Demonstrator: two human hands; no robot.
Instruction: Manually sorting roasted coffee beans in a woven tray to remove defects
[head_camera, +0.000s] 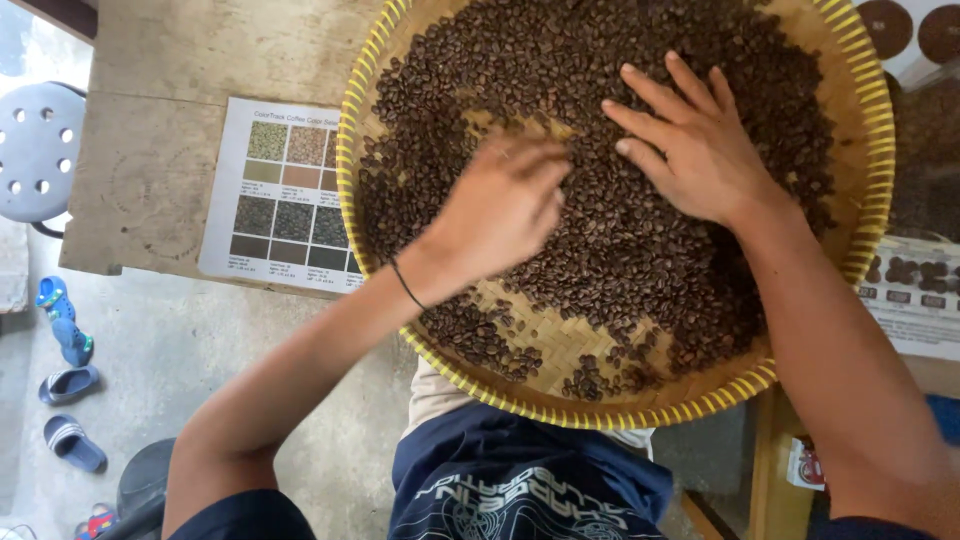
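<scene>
Resting on coffee beans (620, 250): left hand (500, 205) loosely curled, right hand (695, 140) flat, fingers spread.

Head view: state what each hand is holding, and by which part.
Neither hand visibly holds anything. The right hand lies flat, fingers spread, on the coffee beans in the woven tray. The left hand is blurred, fingers curled over the beans; any grip cannot be told.

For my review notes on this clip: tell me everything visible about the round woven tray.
The woven tray is round and shallow, of pale plaited strips like bamboo, with a yellow bound rim. It lies flat on a worn wooden table, its near edge overhanging toward the person and its far edge cut off by the frame. Dark roasted coffee beans cover most of it; bare weave shows near the front. The left hand and right hand rest on the beans.
</scene>
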